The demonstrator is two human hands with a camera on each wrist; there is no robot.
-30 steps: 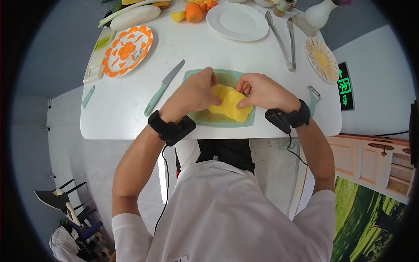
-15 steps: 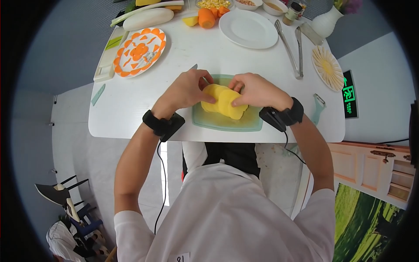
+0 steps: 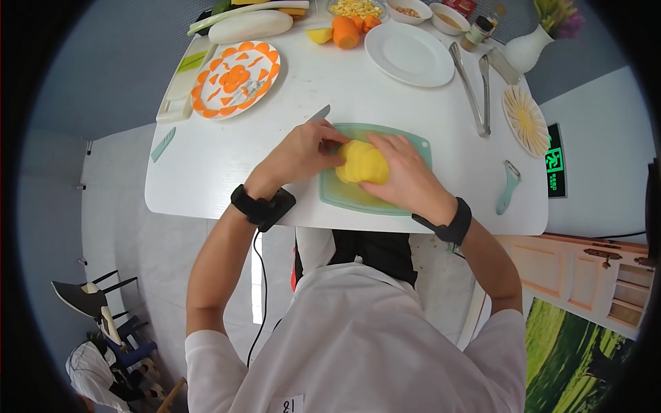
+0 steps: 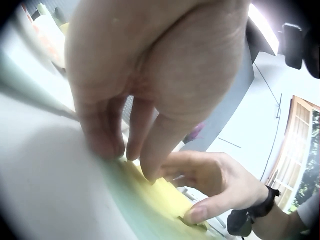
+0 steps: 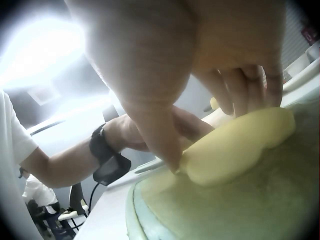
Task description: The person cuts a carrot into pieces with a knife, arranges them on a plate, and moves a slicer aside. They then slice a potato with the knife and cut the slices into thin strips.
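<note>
Overlapping yellow potato slices (image 3: 362, 164) stand bunched on a pale green cutting board (image 3: 348, 195) in the head view. My left hand (image 3: 303, 153) pinches their left end, its fingertips (image 4: 151, 172) pointing down onto the yellow edge in the left wrist view. From the other side my right hand (image 3: 413, 179) holds the bunch, thumb at the near side and fingers over the far side. A broad slice face (image 5: 235, 145) shows in the right wrist view, just beyond the thumb. Left of the board lies a knife (image 3: 320, 114), its handle hidden by my left hand.
A plate with carrot shapes (image 3: 206, 103) is at the back left. Behind the board stand a white plate (image 3: 406, 51), carrot pieces (image 3: 345, 33) and a white radish (image 3: 251, 26). Tongs (image 3: 475, 96), a plate of pale strips (image 3: 529, 124) and a peeler (image 3: 508, 189) lie right.
The slices, spread in a row earlier, are now gathered into a tighter bunch. My right hand has turned and wraps further round their right side. The head view has shifted slightly.
</note>
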